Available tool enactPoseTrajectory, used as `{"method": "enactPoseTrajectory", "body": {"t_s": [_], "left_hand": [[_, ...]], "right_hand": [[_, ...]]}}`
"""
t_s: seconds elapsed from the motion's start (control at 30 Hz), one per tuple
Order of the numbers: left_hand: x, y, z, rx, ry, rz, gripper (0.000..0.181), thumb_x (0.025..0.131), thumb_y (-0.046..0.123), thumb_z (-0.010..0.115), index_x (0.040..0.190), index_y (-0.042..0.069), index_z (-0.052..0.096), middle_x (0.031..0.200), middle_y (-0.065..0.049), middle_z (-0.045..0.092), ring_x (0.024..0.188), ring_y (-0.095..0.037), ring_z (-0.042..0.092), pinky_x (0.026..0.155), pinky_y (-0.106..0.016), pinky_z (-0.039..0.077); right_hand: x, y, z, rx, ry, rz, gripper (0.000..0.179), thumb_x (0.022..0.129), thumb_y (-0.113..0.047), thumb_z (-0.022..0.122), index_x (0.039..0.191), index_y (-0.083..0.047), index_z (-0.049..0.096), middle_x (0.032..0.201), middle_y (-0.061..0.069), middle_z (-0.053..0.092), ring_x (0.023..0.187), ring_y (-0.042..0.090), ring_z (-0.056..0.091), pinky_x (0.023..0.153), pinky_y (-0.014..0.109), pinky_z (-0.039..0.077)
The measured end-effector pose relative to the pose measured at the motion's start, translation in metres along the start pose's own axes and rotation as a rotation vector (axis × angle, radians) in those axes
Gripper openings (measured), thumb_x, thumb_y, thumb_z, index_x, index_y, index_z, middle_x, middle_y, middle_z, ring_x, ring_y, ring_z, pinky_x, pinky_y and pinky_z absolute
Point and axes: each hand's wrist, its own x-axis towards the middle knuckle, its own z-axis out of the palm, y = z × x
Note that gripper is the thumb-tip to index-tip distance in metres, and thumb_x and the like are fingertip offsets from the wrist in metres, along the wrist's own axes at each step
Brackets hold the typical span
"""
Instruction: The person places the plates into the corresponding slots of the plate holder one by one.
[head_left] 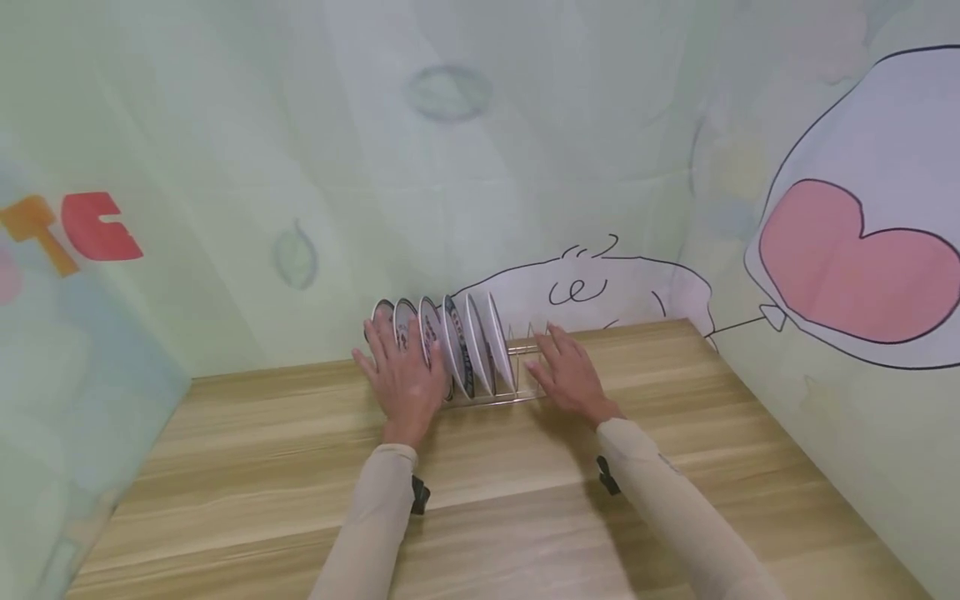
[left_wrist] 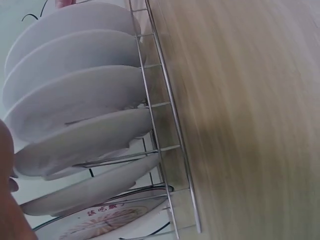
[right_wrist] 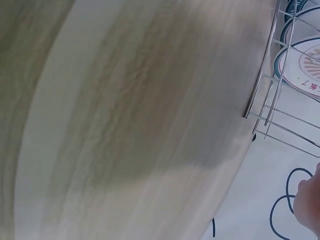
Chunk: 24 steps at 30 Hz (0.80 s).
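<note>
Several round plates [head_left: 452,342] with patterned faces stand on edge in a row in a metal wire rack [head_left: 516,398]. My left hand [head_left: 405,379] lies across the plates at the rack's left end with fingers spread, hiding part of them; I cannot tell how firmly it touches. At the rack's right end, where the slots hold no plates, my right hand [head_left: 570,375] reaches to the wires, its fingers loosely extended. The left wrist view shows pale plate backs [left_wrist: 85,90] leaning between wires. Printed red marks show on a plate [right_wrist: 310,65] in the right wrist view.
The rack stands on a wood-grain table [head_left: 495,483], near its back edge. Behind rises a pale printed cloth backdrop [head_left: 360,167] with cartoon drawings, which also covers both sides. A balloon with a pink heart [head_left: 855,258] is printed at the right.
</note>
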Motion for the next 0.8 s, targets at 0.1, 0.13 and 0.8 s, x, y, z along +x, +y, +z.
{"method": "enactPoseTrajectory", "body": {"t_s": [0.1, 0.13, 0.8], "left_hand": [[-0.0001, -0.0027, 0.0026, 0.007, 0.015, 0.010, 0.056, 0.103, 0.043, 0.039, 0.153, 0.017, 0.041, 0.169, -0.017, 0.007, 0.157, -0.037, -0.002, 0.122, -0.067, -0.001], [-0.0001, -0.0031, 0.0031, 0.006, 0.021, 0.014, 0.055, 0.103, 0.042, 0.039, 0.153, 0.017, 0.041, 0.169, -0.018, 0.008, 0.157, -0.038, -0.002, 0.121, -0.067, 0.000], [0.0002, -0.0055, 0.0093, -0.036, 0.075, 0.014, 0.054, 0.101, 0.035, 0.048, 0.152, 0.017, 0.041, 0.167, -0.021, 0.014, 0.156, -0.039, 0.004, 0.120, -0.071, 0.003]], "right_hand": [[-0.0007, 0.0013, -0.0004, -0.028, 0.006, -0.015, 0.058, 0.104, -0.039, 0.046, 0.152, -0.007, 0.040, 0.163, 0.020, 0.027, 0.151, 0.038, 0.027, 0.123, 0.055, 0.023], [-0.0008, 0.0018, -0.0003, -0.041, 0.009, -0.023, 0.057, 0.104, -0.037, 0.046, 0.152, -0.007, 0.040, 0.163, 0.021, 0.028, 0.151, 0.038, 0.028, 0.123, 0.054, 0.024], [-0.0063, -0.0054, -0.0023, -0.082, 0.142, -0.110, 0.051, 0.094, -0.015, 0.067, 0.142, -0.004, 0.052, 0.149, 0.026, 0.048, 0.140, 0.041, 0.045, 0.118, 0.052, 0.036]]}}
